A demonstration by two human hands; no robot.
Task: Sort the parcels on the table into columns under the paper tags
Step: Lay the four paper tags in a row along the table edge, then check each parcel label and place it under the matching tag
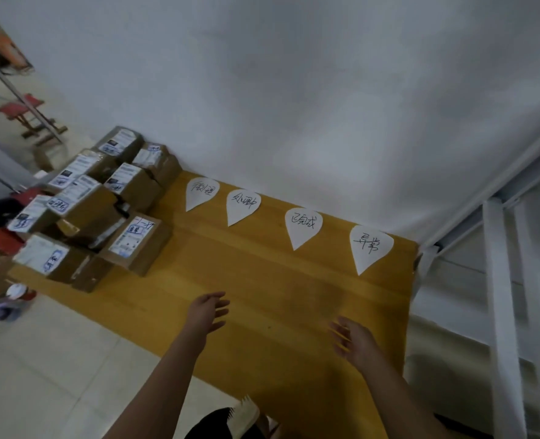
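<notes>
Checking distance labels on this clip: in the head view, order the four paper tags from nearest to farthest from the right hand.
From the right hand:
1. Rightmost tag, at the far right, straight beyond the hand.
2. Second tag from the right, right of centre.
3. Third tag from the right, left of centre.
4. Leftmost tag, at the far left of the row.

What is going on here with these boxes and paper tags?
A person holds the left hand and the right hand open and empty over the wooden table. The parcels are piled at its left end. Four paper tags line the wall side; no parcel lies under them yet.
</notes>
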